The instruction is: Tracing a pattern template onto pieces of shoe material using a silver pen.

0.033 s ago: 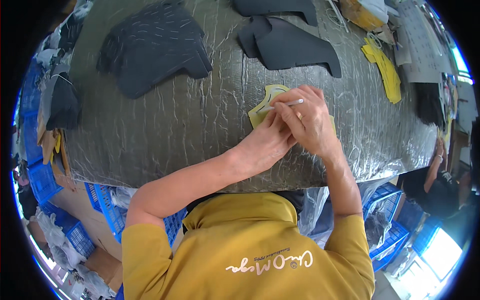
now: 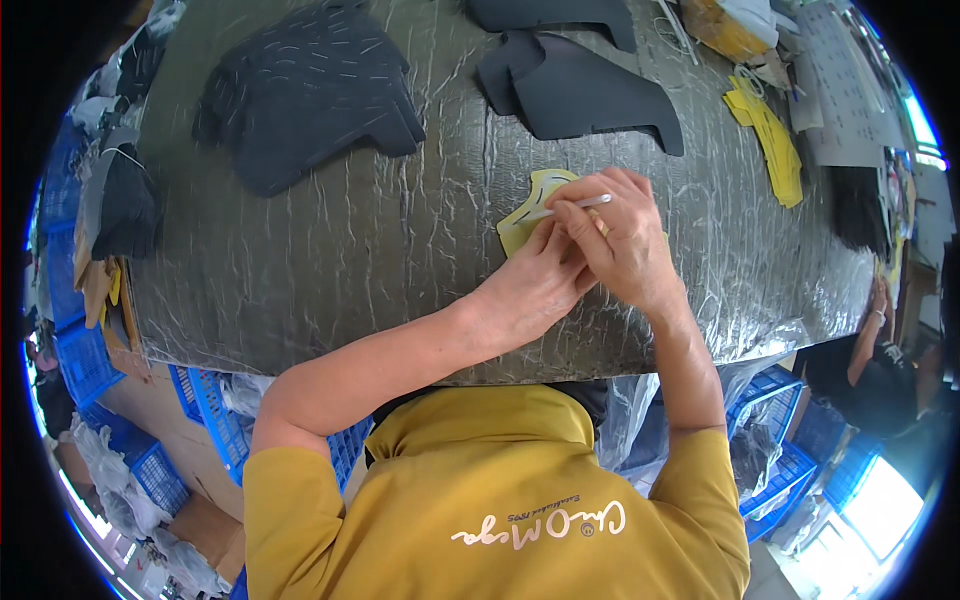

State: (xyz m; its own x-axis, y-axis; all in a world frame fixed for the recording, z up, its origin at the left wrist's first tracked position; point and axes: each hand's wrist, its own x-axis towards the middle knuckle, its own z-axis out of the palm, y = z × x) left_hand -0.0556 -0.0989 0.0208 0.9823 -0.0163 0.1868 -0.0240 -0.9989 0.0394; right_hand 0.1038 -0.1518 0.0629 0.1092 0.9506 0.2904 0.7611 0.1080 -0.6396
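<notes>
A white pen [image 2: 597, 201] is pinched in my right hand [image 2: 625, 240], its tip slanting down to the left onto a yellow pattern template [image 2: 513, 236]. Curved slots run through the template, and dark material shows in part of them. My left hand [image 2: 540, 283] presses its bunched fingers on the near part of the template. Both hands touch, with the right partly over the left fingers, so much of the template and whatever lies beneath it are hidden.
Dark cut pieces with pale dashes [image 2: 310, 90] are stacked at the far left. More dark pieces [image 2: 590, 95] lie beyond my hands. Yellow templates [image 2: 770, 140] lie at the right. Blue crates [image 2: 765, 400] stand below the table's edge. A co-worker's arm [image 2: 870, 335] shows far right.
My right hand and the pen's rear end have shifted very slightly to the right. The left hand and the template look unmoved.
</notes>
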